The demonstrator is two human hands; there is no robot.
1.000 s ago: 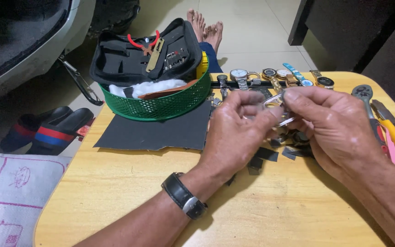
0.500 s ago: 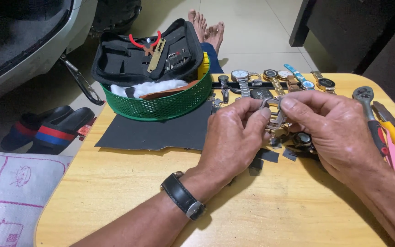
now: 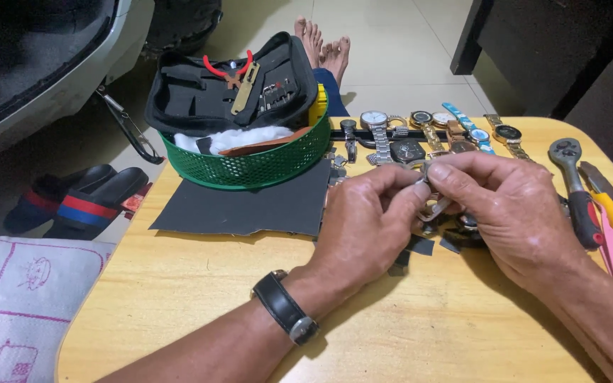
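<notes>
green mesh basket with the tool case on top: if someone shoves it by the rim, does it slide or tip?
Probably slides: the basket is low and wide, resting partly on the dark sheet, which may drag along. The open tool case overhangs the rim and leans back, so it looks top-heavy; a hard push could shift or spill it. The mesh wall likely flexes a little.

We sit at a home watch-repair bench: a wooden table (image 3: 179, 312) with watches (image 3: 420, 131) in a row, a basket (image 3: 250, 167) holding a tool case (image 3: 200, 92), a ratchet (image 3: 576, 184), sandals (image 3: 72, 202) on tiled floor
</notes>
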